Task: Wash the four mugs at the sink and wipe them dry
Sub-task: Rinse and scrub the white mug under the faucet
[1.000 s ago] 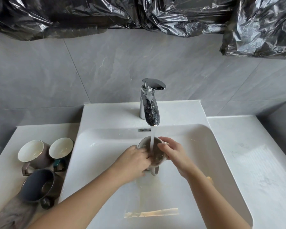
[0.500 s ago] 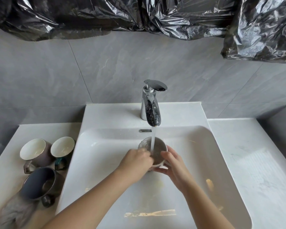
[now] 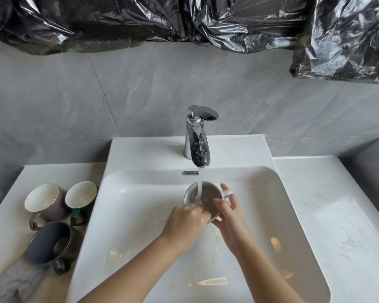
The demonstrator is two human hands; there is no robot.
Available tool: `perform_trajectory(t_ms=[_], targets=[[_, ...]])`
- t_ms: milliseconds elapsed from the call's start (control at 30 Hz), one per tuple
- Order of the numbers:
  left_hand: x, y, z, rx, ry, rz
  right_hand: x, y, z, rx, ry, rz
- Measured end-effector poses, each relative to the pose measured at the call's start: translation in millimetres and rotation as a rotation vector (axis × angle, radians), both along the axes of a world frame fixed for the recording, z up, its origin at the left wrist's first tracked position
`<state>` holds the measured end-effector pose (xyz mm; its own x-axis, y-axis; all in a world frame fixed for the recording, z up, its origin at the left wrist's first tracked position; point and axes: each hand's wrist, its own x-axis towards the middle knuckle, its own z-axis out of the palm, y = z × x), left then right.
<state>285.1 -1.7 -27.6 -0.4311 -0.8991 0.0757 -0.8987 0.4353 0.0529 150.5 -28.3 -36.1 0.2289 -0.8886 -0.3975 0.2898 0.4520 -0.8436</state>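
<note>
A white mug [image 3: 208,197] with a dark inside is held tilted in the sink [image 3: 140,215], right under the running water from the chrome tap [image 3: 197,147]. My left hand [image 3: 184,221] grips its near rim, fingers curled into the opening. My right hand [image 3: 230,213] holds the mug from the right and below, and the white handle [image 3: 227,192] shows between its fingers. Three more mugs are on the left counter: a mauve one [image 3: 45,201], a teal one [image 3: 81,194] and a dark grey one [image 3: 50,242] lying on its side.
A grey fluffy cloth [image 3: 15,283] lies at the front left beside the dark grey mug. White counter [image 3: 337,215] runs to the right of the sink. Black plastic sheeting [image 3: 206,22] hangs along the grey tiled wall above.
The mug has turned in my hands: its handle went from pointing toward me to pointing right. My right hand slid round to the mug's right side. Water keeps running.
</note>
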Motion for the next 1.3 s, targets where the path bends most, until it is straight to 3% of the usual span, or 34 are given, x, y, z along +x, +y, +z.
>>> perform_trajectory(t_ms=[167,267,467,533,700,767,900,1000,1133,1300], targets=[[26,-11,14,-0.042,-0.208,-0.125,-11,-9,10,-0.031,0.213,0.191],[36,-16,17,-0.121,-0.308,-0.199,-8,-13,15,-0.066,0.222,0.206],[24,-3,11,-0.301,-0.079,-0.157,1,3,3,0.020,0.040,0.045],[23,-3,12,-0.267,-0.066,-0.156,-1,2,5,0.035,0.042,0.059],[34,-14,22,-0.071,-0.342,-0.176,-13,-13,16,-0.036,0.290,0.310],[34,-16,25,-0.081,-0.386,-0.210,-12,-17,21,-0.053,0.343,0.344],[29,-10,26,-0.291,-0.214,-0.218,-7,-3,10,-0.025,0.213,0.176],[20,-1,17,-0.278,-0.125,-0.149,-1,7,6,0.005,0.089,0.105],[25,-4,16,-0.125,-0.245,-0.155,-5,0,15,-0.036,0.185,0.185],[29,-11,28,-0.082,-0.247,-0.178,-6,-6,17,-0.066,0.292,0.237]])
